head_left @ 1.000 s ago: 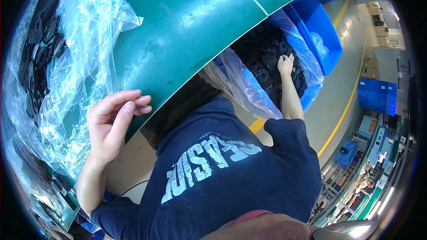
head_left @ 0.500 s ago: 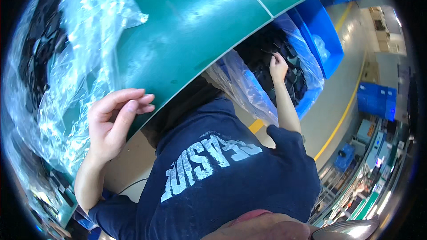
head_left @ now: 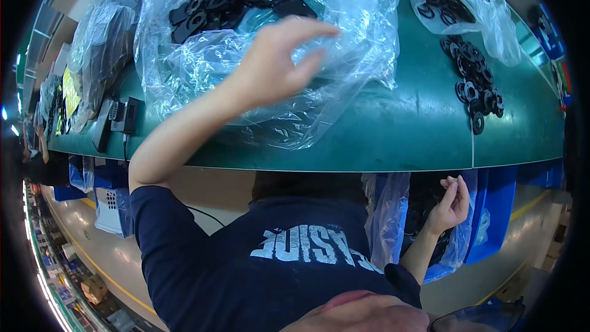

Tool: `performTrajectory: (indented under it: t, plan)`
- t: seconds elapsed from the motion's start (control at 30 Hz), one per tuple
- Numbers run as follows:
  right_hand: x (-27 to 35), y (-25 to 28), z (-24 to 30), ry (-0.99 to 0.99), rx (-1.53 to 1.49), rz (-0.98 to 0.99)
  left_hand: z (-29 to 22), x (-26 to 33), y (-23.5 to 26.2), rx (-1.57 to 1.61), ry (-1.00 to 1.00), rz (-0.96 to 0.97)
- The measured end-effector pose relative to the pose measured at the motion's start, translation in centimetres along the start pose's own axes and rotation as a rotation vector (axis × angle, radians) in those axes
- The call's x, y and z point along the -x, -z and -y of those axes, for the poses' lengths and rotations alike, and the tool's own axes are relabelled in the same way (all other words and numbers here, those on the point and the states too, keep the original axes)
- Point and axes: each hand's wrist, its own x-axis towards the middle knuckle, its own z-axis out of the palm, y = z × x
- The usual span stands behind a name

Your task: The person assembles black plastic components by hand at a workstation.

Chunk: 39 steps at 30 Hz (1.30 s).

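My left hand (head_left: pixel 286 58) is raised over a clear plastic bag (head_left: pixel 362 31) spread on the green table, its fingers apart and nothing in them. Just beyond it, black flat parts (head_left: pixel 230 0), some with round holes, lie heaped on the plastic. Low at the right, my right hand (head_left: pixel 452 206) hovers over a blue bin (head_left: pixel 450 258) beside the table's front edge. Its fingers are loosely bent, and I see nothing between them. Inside the plastic-lined bin, dark parts (head_left: pixel 420 206) show only partly.
Black rings (head_left: pixel 473 80) lie piled at the table's right, below another clear bag (head_left: pixel 448 0) holding dark parts. A small black device (head_left: pixel 125 115) with a cable stands at the left. A second blue bin (head_left: pixel 495 215) adjoins the lined one.
The view has swung left. My left hand has gone from near the table edge to above the plastic bag. My right hand has come back from deeper in the bin toward its upper edge.
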Motion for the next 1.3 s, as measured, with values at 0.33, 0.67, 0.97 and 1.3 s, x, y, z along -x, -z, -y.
performTrajectory:
  t: [0.33, 0.67, 0.97, 1.3]
  plan:
    - [-3.0, -5.2, 2.4, 0.2, 0.009, 0.152, 10.8, -6.3, 1.1, -0.225, 0.07, 0.656]
    - [-6.3, -4.8, 4.7, 0.104, -0.047, 0.333, 10.4, -4.4, -0.1, -0.482, -0.109, 0.027]
    - [-18.3, -9.0, 2.6, 0.328, 0.376, 0.374, 6.5, -3.7, 0.8, 0.206, 0.182, -0.401]
    - [-23.7, -10.4, 0.3, 0.289, 0.629, 0.38, -2.3, -0.5, -2.1, 1.218, 0.862, 0.148]
